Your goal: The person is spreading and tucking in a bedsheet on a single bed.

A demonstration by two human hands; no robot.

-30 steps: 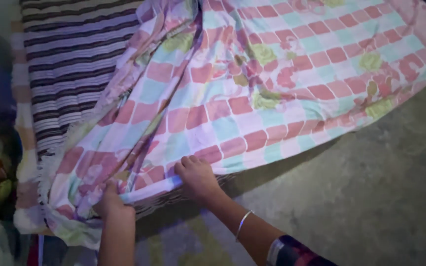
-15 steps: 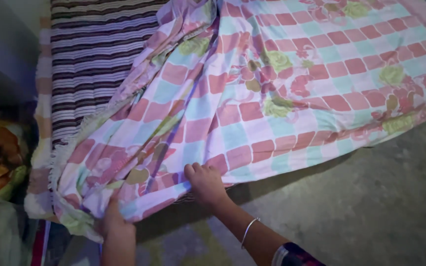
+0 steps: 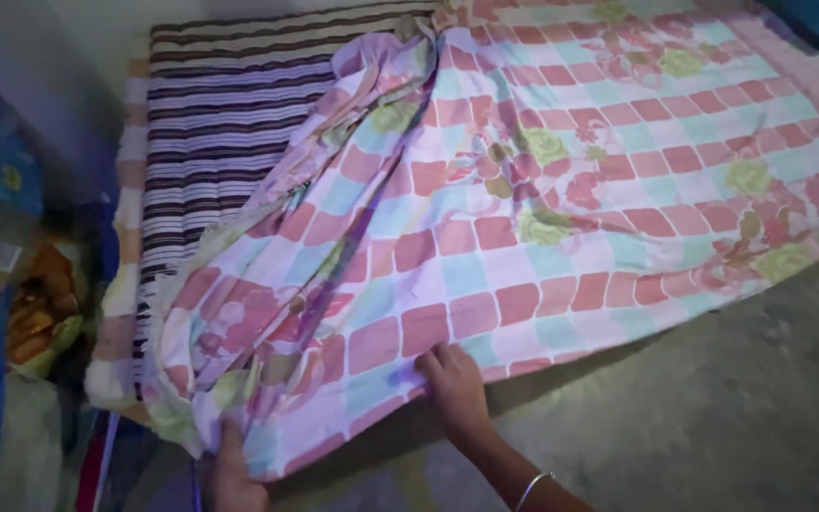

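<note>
Both hands have slid along the sheet's edge since a moment ago. Left hand (image 3: 231, 474) grasps the bunched corner of the pink checked bedsheet (image 3: 542, 199), which lies spread over the striped mattress (image 3: 210, 123); right hand (image 3: 455, 384) presses flat, fingers unclenched, on its near hem beside the grey floor (image 3: 713, 417)

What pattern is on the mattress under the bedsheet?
Dark and white stripes on the mattress, head view.

sheet (image 3: 542, 190) on mattress (image 3: 210, 123), both hands at its near edge
</note>
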